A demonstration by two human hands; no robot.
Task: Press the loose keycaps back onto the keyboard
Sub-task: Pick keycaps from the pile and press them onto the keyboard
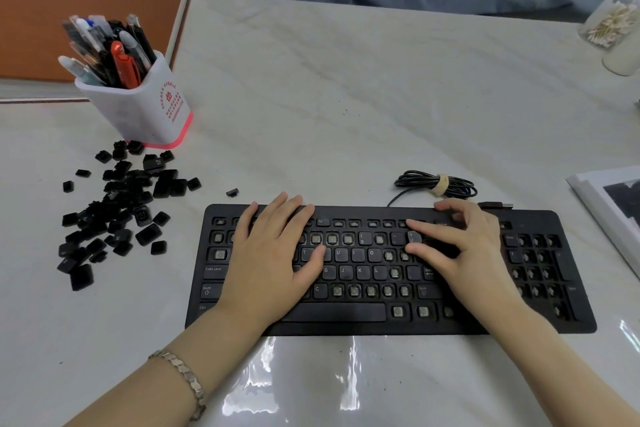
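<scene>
Metal link bracelet (183,378) – worn on the left wrist, nearest the camera.

Glossy white marbled table (346,97) – bears everything below.

Flat black wired keyboard (346,313) – lies near the front edge. Many sockets are bare, among them much of the number row, the bottom letter row and the number pad.

Left hand (273,253) – palm down on the keyboard's left half, fingers straight and slightly spread, holding nothing.

Right hand (460,246) – over the right end of the main block; its forefinger and thumb pinch a single dark keycap (414,237), and the other fingers are curled. The keycap looks tilted; whether it sits in a socket cannot be told.

Heap of loose black keycaps (114,211) – on the table, left of the keyboard.

Stray keycap (232,192) – alone, just beyond the keyboard's far left corner.

Coiled black cable (436,184) – bound with a pale tie, behind the keyboard.

White printed booklet (609,208) – at the right edge.

White pen holder with a red base (138,104) – full of pens, just beyond the heap.

Brown folder (69,17) – far left.

Glass jar of cotton swabs (613,21) – far right.
</scene>
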